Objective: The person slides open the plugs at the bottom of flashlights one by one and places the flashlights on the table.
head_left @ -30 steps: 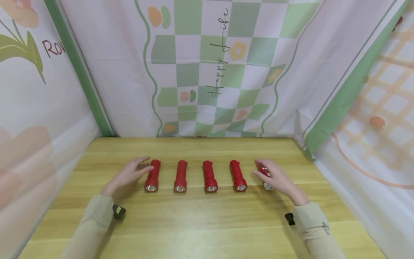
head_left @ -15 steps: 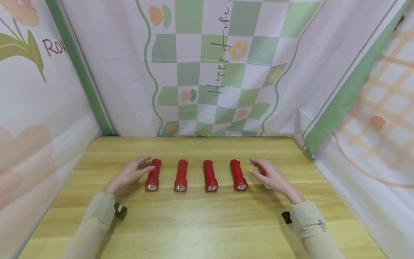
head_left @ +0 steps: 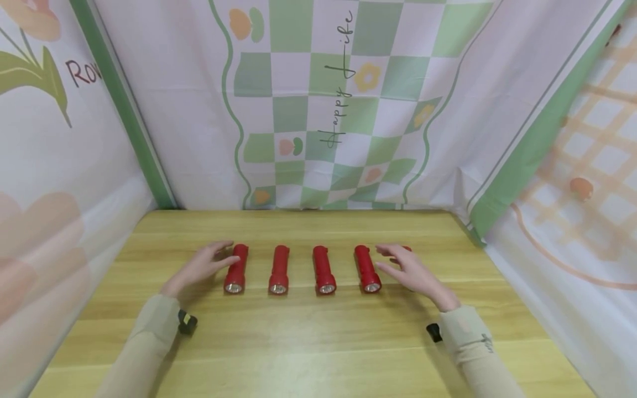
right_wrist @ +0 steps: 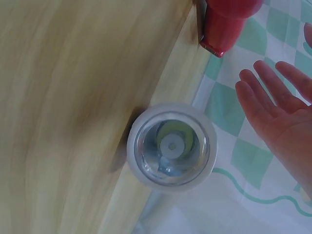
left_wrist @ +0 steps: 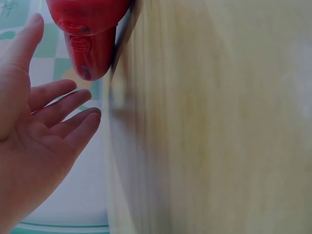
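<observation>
Several red flashlights lie in a row across the wooden table, lens ends toward me. My left hand, fingers parted, hovers beside the leftmost flashlight; its thumb overlaps that flashlight in the head view, while the left wrist view shows a gap between hand and red flashlight. My right hand is held loosely with nothing in it, just right of another flashlight. It mostly hides the rightmost flashlight, whose red end peeks out behind it. In the right wrist view that one's round lens faces the camera.
Two more flashlights, one left of centre and one near the centre, lie between my hands. Beyond the back edge of the table hangs a green-checked curtain. Further curtains hang at both sides.
My right hand has moved left, off the rightmost flashlight toward its neighbour. My left hand has barely shifted. The flashlights stay where they lie.
</observation>
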The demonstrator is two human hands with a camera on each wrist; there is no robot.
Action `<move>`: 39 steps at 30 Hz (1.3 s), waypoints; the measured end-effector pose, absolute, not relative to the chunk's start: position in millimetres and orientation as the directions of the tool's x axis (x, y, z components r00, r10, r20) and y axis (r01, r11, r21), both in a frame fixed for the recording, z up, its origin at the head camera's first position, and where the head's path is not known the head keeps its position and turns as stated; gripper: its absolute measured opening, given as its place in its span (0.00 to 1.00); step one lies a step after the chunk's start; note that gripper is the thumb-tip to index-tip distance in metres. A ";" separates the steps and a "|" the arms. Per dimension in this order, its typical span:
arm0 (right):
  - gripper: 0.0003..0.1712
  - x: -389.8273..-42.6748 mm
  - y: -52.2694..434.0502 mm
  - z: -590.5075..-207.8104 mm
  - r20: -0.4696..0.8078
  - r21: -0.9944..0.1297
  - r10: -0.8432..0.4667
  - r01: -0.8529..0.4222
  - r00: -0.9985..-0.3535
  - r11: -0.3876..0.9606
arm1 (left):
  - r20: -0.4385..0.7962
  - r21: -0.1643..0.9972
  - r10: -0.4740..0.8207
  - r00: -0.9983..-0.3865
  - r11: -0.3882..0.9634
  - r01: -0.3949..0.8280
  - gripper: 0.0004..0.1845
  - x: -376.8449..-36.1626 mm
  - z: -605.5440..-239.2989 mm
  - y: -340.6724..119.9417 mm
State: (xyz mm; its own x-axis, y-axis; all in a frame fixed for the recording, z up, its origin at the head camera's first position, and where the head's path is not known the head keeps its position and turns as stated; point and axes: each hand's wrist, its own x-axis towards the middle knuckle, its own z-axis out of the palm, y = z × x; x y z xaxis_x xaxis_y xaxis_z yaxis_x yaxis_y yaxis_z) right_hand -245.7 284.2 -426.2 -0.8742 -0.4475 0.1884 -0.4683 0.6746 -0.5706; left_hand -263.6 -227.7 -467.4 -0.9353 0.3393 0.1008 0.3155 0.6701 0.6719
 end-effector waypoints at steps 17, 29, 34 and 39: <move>0.31 -250.0 269.8 -422.6 0.155 -0.630 -0.459 -0.445 -0.875 0.636 | 0.087 0.674 0.321 -0.943 0.678 0.294 0.37 -270.0 -472.2 -227.4; 0.30 -253.0 260.6 -418.9 0.120 -0.665 -0.475 -0.426 -0.872 0.614 | 0.064 0.683 0.321 -0.945 0.676 0.276 0.38 -269.6 -470.8 -226.1; 0.29 -253.5 254.7 -416.7 0.119 -0.672 -0.485 -0.430 -0.866 0.603 | 0.059 0.691 0.329 -0.942 0.668 0.277 0.38 -270.5 -471.1 -225.6; 0.30 -253.5 247.7 -413.6 0.120 -0.671 -0.493 -0.437 -0.861 0.599 | 0.055 0.704 0.335 -0.941 0.655 0.275 0.39 -270.7 -470.8 -225.1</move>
State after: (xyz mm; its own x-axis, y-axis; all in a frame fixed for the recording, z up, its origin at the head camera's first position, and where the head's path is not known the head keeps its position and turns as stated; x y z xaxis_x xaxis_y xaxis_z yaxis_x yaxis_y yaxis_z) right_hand -253.5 247.7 -413.6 -0.8615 -0.4934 0.1201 -0.4366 0.5990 -0.6712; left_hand -270.7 -225.1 -470.8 -0.9405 0.3352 0.0552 0.2747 0.6549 0.7041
